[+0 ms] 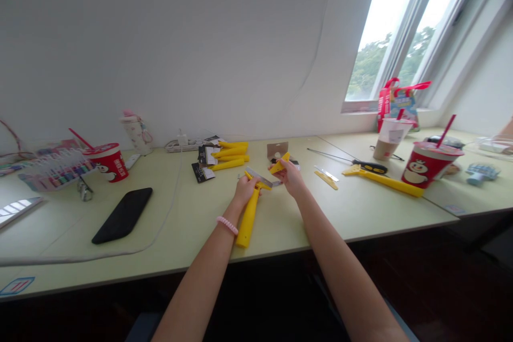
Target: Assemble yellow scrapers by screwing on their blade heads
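My left hand point(243, 190) is closed around the head of a yellow-handled scraper point(248, 219), whose handle slants down toward the table's front edge. A metal blade point(259, 177) lies across the scraper's head. Just to the right, my right hand point(291, 177) pinches a small yellow plastic piece point(279, 163), held apart from the scraper. Behind that hand stands an opened brown cardboard box point(277, 148). Right of it, a loose metal blade point(326, 173) and a flat yellow strip point(326, 180) lie on the table.
Several yellow scrapers point(229, 163) with black cards lie behind my left hand. To the right are a screwdriver point(369, 166), another yellow scraper point(382, 179) and a red cup point(427, 165). A black phone point(122, 215), a cable point(170, 211) and another red cup point(107, 163) occupy the left.
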Motion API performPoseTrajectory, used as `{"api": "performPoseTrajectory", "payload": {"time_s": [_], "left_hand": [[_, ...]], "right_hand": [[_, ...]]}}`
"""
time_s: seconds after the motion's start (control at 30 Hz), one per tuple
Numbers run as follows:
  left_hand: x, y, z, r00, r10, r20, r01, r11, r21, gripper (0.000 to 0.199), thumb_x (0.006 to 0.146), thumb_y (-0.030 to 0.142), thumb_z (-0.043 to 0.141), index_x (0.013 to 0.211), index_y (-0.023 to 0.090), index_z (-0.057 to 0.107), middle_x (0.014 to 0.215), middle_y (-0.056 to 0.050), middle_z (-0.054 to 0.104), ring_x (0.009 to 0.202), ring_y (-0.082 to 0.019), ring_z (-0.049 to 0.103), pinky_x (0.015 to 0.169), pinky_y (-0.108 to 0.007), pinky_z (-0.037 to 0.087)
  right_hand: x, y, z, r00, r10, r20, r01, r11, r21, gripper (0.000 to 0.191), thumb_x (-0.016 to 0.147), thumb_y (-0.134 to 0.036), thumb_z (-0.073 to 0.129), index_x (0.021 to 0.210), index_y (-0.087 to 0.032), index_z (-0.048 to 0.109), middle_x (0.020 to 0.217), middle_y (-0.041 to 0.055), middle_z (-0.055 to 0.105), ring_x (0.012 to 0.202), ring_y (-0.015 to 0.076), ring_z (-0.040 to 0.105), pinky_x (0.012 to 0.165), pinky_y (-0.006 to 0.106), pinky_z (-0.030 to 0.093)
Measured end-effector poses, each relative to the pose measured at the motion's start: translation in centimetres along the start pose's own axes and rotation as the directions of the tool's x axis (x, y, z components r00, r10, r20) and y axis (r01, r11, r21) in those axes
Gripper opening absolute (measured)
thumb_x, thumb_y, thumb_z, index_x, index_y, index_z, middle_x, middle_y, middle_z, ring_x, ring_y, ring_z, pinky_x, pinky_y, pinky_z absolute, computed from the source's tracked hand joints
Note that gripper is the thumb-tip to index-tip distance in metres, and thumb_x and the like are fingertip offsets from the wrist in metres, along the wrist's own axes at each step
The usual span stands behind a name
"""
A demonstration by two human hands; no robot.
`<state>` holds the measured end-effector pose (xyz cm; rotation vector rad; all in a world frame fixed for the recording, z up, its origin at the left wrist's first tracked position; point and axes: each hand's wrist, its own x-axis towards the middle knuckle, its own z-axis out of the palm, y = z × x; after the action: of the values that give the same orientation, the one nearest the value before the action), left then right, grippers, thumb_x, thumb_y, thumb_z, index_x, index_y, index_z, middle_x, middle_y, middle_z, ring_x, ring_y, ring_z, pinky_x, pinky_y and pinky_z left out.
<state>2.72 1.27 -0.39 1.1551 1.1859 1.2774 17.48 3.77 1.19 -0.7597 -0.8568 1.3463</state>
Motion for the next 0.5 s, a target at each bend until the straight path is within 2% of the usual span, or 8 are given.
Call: {"api": "performPoseTrajectory", "payload": {"time_s": [0.1, 0.17, 0.23, 0.3, 0.37, 0.43, 0.5], "left_hand": [[0.1, -0.2, 0.0, 1.000, -0.010, -0.003, 0.010, 1.000, 0.001, 0.010, 0.070, 0.021, 0.056, 0.070, 0.013, 0.051, 0.051, 0.000, 0.056, 0.034, -0.009, 0.050, 0.035, -0.020, 0.038], [0.2, -0.2, 0.1, 1.000, -0.016, -0.007, 0.016, 1.000, 0.001, 0.009, 0.070, 0.021, 0.056, 0.070, 0.013, 0.051, 0.051, 0.000, 0.055, 0.034, -0.009, 0.049, 0.035, -0.019, 0.038], [0.2, -0.3, 0.1, 1.000, -0.013, -0.006, 0.013, 1.000, -0.003, 0.009, 0.070, 0.022, 0.056, 0.070, 0.013, 0.051, 0.052, 0.000, 0.056, 0.034, -0.009, 0.049, 0.035, -0.019, 0.038], [0.3, -0.4, 0.0, 1.000, -0.002, -0.001, 0.002, 1.000, -0.009, 0.010, 0.070, 0.022, 0.056, 0.070, 0.013, 0.052, 0.051, 0.000, 0.056, 0.034, -0.009, 0.049, 0.035, -0.020, 0.038], [0.3, -0.4, 0.0, 1.000, 0.011, 0.004, -0.011, 1.000, -0.015, 0.010, 0.069, 0.022, 0.056, 0.069, 0.013, 0.052, 0.051, -0.001, 0.056, 0.034, -0.009, 0.049, 0.035, -0.020, 0.038], [0.3, -0.3, 0.0, 1.000, 0.022, 0.003, -0.022, 1.000, -0.022, 0.011, 0.069, 0.022, 0.057, 0.069, 0.012, 0.052, 0.050, -0.001, 0.056, 0.034, -0.009, 0.049, 0.036, -0.020, 0.038], [0.2, -0.2, 0.0, 1.000, 0.025, 0.000, -0.025, 0.999, -0.028, 0.011, 0.069, 0.022, 0.058, 0.069, 0.012, 0.053, 0.050, -0.001, 0.055, 0.034, -0.009, 0.049, 0.036, -0.020, 0.038]], "right_hand": [[0.1, -0.1, -0.2, 0.996, -0.068, -0.058, 0.061, 0.993, -0.106, 0.023, 0.066, -0.040, 0.062, 0.070, -0.018, 0.059, 0.067, 0.0011, 0.061, 0.063, 0.0118, 0.057, 0.051, 0.021, 0.043], [0.1, -0.1, -0.4, 0.990, -0.107, -0.088, 0.088, 0.977, -0.193, 0.026, 0.063, -0.042, 0.063, 0.070, -0.017, 0.062, 0.059, -0.0019, 0.054, 0.051, 0.0067, 0.047, 0.041, 0.018, 0.032], [0.1, -0.2, -0.5, 0.989, -0.121, -0.080, 0.101, 0.971, -0.219, 0.028, 0.060, -0.040, 0.065, 0.075, -0.017, 0.064, 0.053, -0.0050, 0.046, 0.042, 0.0036, 0.034, 0.036, 0.019, 0.022], [0.0, -0.3, -0.5, 0.992, -0.118, -0.040, 0.109, 0.977, -0.183, 0.029, 0.057, -0.035, 0.069, 0.079, -0.017, 0.062, 0.053, -0.0066, 0.045, 0.039, 0.0022, 0.028, 0.035, 0.019, 0.020], [-0.3, -0.3, -0.4, 0.994, -0.108, -0.007, 0.105, 0.983, -0.150, 0.029, 0.054, -0.029, 0.072, 0.077, -0.018, 0.058, 0.055, -0.0063, 0.048, 0.040, 0.0021, 0.034, 0.035, 0.017, 0.024], [-0.7, -0.4, -0.1, 0.996, -0.078, 0.035, 0.082, 0.985, -0.152, 0.031, 0.051, -0.024, 0.073, 0.073, -0.018, 0.052, 0.058, -0.0048, 0.054, 0.045, 0.0043, 0.046, 0.039, 0.016, 0.032], [-1.2, -0.4, 0.3, 0.993, -0.037, 0.109, 0.056, 0.983, -0.178, 0.035, 0.051, -0.021, 0.072, 0.079, -0.020, 0.050, 0.061, -0.0038, 0.057, 0.052, 0.0084, 0.055, 0.045, 0.017, 0.040]]}}
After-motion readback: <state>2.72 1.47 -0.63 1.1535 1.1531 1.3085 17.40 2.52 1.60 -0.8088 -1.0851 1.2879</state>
